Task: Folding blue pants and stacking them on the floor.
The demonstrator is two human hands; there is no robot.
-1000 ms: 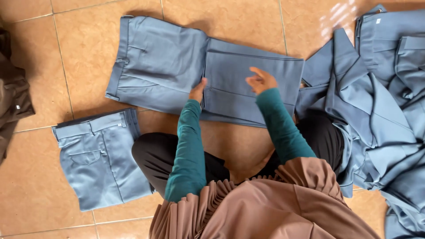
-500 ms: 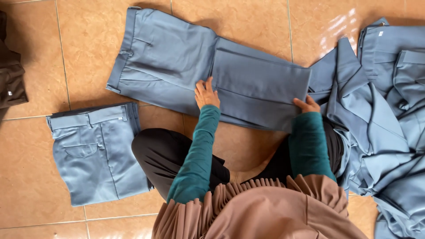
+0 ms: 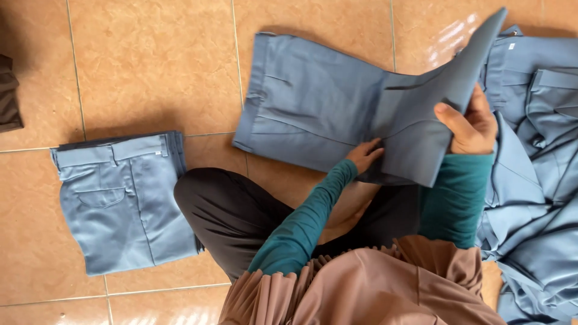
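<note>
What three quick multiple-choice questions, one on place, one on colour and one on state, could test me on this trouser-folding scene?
1. Where does the folded pile lie? A on the person's left; B on their right; C on their lap.
2. What colour are the trousers in hand? A brown; B grey-blue; C white.
3. How is the leg end held by the right hand? A flat on the floor; B lifted; C rolled up.

A: it sits beyond the left knee. B: the cloth is grey-blue. B: the end rises off the tiles while the left hand presses the fold.
</note>
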